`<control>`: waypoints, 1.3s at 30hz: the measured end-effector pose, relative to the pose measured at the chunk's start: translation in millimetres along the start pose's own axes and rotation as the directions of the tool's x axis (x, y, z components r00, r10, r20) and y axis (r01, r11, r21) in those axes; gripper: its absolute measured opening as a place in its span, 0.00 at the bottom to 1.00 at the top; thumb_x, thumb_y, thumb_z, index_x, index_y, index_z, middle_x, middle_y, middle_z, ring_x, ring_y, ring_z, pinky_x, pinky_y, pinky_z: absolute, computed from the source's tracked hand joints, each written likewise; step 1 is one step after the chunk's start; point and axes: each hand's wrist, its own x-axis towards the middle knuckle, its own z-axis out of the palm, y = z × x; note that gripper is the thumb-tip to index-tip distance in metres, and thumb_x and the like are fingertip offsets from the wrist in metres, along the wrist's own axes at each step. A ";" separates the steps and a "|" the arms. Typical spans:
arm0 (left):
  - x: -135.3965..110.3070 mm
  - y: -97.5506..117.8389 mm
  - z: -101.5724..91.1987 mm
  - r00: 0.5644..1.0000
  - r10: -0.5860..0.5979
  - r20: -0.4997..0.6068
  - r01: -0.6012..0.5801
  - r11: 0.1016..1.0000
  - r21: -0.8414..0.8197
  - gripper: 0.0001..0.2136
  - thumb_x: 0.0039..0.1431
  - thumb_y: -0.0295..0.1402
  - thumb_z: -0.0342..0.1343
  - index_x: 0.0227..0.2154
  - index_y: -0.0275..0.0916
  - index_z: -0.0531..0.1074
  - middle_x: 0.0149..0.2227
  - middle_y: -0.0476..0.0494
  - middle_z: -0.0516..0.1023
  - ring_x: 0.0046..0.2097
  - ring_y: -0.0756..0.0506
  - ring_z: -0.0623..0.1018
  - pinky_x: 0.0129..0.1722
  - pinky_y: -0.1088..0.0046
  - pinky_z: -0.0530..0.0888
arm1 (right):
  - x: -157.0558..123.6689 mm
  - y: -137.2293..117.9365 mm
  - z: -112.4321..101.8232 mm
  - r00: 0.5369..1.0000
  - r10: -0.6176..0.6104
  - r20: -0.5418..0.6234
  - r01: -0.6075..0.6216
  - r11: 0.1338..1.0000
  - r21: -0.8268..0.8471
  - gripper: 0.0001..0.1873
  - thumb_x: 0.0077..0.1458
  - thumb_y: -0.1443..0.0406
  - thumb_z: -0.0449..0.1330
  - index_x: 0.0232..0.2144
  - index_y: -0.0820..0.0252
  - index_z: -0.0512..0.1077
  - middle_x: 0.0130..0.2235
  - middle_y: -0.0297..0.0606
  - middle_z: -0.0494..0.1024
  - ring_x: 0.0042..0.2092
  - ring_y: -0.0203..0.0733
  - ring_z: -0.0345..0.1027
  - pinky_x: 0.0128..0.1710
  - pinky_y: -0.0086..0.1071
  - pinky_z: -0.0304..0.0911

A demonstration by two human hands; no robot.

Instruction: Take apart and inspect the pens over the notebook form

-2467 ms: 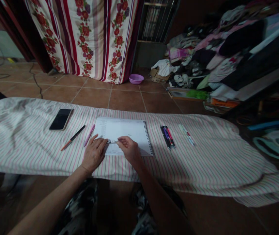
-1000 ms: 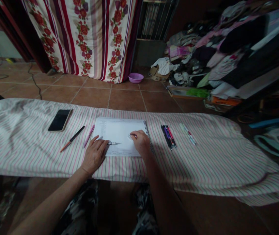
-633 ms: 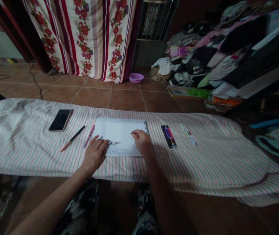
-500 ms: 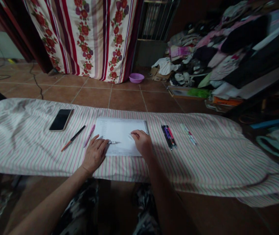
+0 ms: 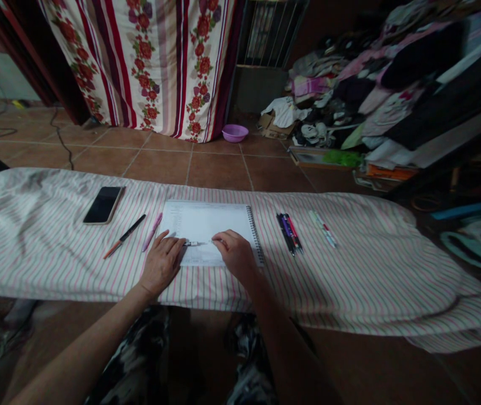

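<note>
Across the notebook's (image 5: 210, 219) left edge, the left hand (image 5: 163, 259) pins a slim pen (image 5: 190, 243) under bent fingers, one end jutting out; near the notebook's middle the right hand (image 5: 235, 251) pinches a small piece (image 5: 211, 242) — details unclear — which a loose grip could drop.

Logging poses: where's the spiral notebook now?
In the head view, the spiral notebook lies on the striped cloth between the pink pen (left) and the pen cluster (right), with the left hand and right hand over its near part.
</note>
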 end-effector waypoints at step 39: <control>-0.4 -0.3 1.4 1.000 -0.005 0.014 0.005 1.000 0.005 0.11 0.58 0.23 0.49 0.43 0.35 0.68 0.36 0.41 0.77 0.40 0.43 0.75 0.53 0.54 0.68 | -0.7 -7.6 6.8 0.998 0.004 0.068 -0.003 1.000 -0.018 0.07 0.55 0.70 0.56 0.30 0.59 0.74 0.32 0.38 0.76 0.37 0.39 0.69 0.39 0.30 0.60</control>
